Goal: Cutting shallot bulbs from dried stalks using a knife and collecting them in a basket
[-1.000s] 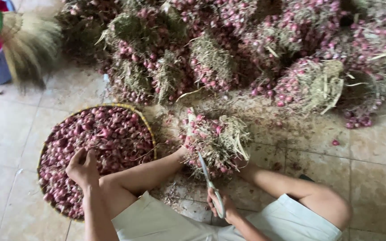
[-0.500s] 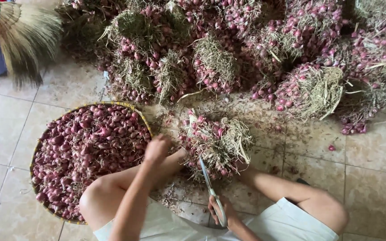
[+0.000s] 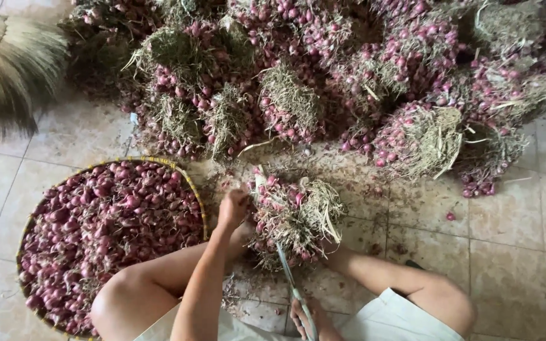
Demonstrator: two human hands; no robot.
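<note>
A bunch of red shallots [image 3: 295, 211] with dry straw-like tops lies on the tiled floor between my bare legs. My left hand [image 3: 232, 207] is at the bunch's left edge, fingers closed on it. My right hand [image 3: 320, 322] sits at the bottom edge, gripping the handle of a thin knife [image 3: 287, 273] whose blade points up into the bunch. A round woven basket [image 3: 188, 180] to the left is heaped with loose cut shallots [image 3: 109, 221].
A large pile of tied shallot bunches [image 3: 298, 76] fills the far side of the floor. A straw broom [image 3: 14, 60] lies at the upper left. One loose shallot [image 3: 450, 216] and scattered skins lie on the tiles to the right.
My left hand has moved from over the basket rightward to the bunch. The right hand and knife have stayed in place.
</note>
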